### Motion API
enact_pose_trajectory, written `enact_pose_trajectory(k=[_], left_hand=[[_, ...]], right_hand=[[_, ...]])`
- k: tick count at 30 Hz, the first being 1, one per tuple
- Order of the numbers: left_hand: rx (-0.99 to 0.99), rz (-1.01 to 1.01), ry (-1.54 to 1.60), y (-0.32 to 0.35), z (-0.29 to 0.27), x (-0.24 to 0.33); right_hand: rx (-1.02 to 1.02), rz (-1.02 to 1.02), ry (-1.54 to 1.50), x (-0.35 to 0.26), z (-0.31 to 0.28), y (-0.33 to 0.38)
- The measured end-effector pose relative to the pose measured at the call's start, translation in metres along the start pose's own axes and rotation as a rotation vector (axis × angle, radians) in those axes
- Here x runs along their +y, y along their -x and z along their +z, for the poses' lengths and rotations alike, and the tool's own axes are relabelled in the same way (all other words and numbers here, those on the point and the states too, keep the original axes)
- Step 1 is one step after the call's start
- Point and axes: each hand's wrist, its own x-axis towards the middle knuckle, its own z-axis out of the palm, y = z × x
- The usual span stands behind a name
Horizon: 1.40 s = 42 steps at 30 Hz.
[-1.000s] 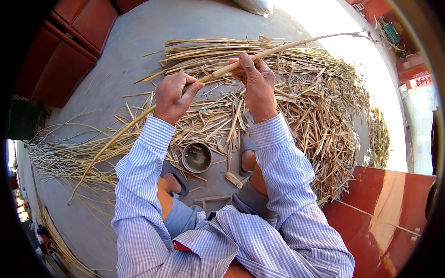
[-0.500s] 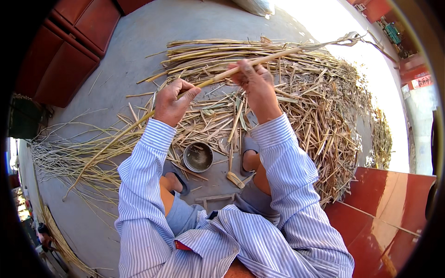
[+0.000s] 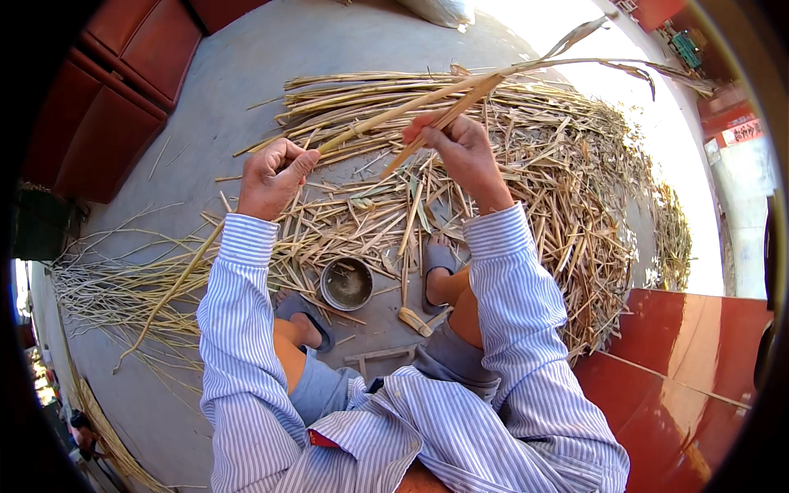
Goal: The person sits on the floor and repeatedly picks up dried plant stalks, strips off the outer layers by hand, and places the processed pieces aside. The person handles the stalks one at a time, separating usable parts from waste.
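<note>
A long dry plant stalk (image 3: pixel 370 125) slants from the lower left up to the far right, ending in withered leaves. My left hand (image 3: pixel 269 179) is closed round it, thumb and fingers pinching it. To the right, my right hand (image 3: pixel 472 163) pinches a tan strip of dry leaf sheath (image 3: pixel 478 93). That strip has come away from the stalk at its near end and sticks out below the fingers. Whether its far end is still joined to the stalk, I cannot tell. Beneath both hands lie loose pieces of dry sheath (image 3: pixel 567 230).
Whole stalks (image 3: pixel 353 97) are heaped beyond my hands. Thin bare stalks (image 3: pixel 123 283) spread at the left. A dark round bowl (image 3: pixel 322 286) stands between my sandalled feet. Red panels (image 3: pixel 682 353) lie at the right; red padded furniture (image 3: pixel 99 115) stands at the far left.
The sheath strip has come loose from the stalk in my right hand. My left hand has moved left and slightly nearer with the stalk; my right hand has shifted slightly right.
</note>
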Motion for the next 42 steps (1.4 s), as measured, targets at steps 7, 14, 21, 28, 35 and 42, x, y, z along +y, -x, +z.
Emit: enact_pose_trajectory(k=[7, 14, 21, 28, 35, 42], left_hand=[[0.060, 0.166, -0.130, -0.003, 0.011, 0.004], [-0.073, 0.061, -0.089, 0.002, 0.013, -0.002], [0.111, 0.339, -0.397, 0.001, 0.018, 0.004], [-0.119, 0.102, -0.534, 0.024, -0.031, 0.010], [-0.050, 0.267, -0.488, 0.019, 0.006, 0.009], [-0.054, 0.074, -0.178, 0.010, -0.007, -0.004]], right_hand=[[0.830, 0.184, 0.181, 0.064, -0.082, -0.023], [0.013, 0.137, -0.677, 0.000, 0.015, -0.006], [0.275, 0.113, -0.502, 0.008, 0.028, -0.013], [0.652, 0.015, -0.594, 0.011, -0.059, -0.020], [0.276, 0.191, -0.474, 0.012, 0.028, 0.001], [0.550, 0.065, -0.518, 0.018, -0.036, -0.017]])
